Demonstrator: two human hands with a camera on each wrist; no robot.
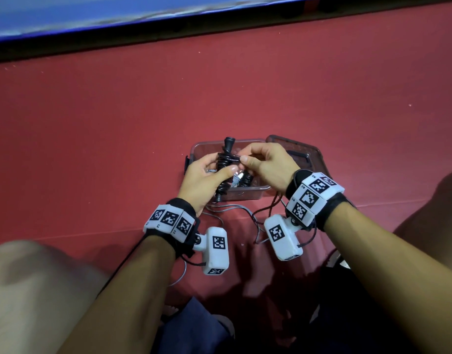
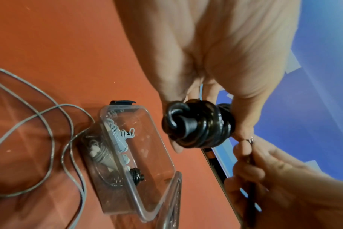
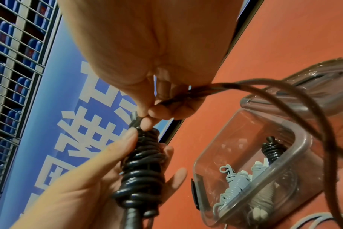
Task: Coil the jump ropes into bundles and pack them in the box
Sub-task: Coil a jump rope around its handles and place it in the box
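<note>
Left hand (image 1: 204, 178) grips glossy black rope bundle (image 1: 226, 166) (tightly coiled).

Your head view looks down over both wrists; wrist views sit close, sharing the clear box (image 2: 127, 155) below.

Your black jump rope (image 1: 226, 166) sits above a clear box (image 1: 255, 194) holding pale grey-blue bundles (image 3: 234, 181); red floor (image 1: 219, 98), grey loose rope (image 2: 49, 124), black-and-white checkered wristbands (image 1: 170, 221).
</note>
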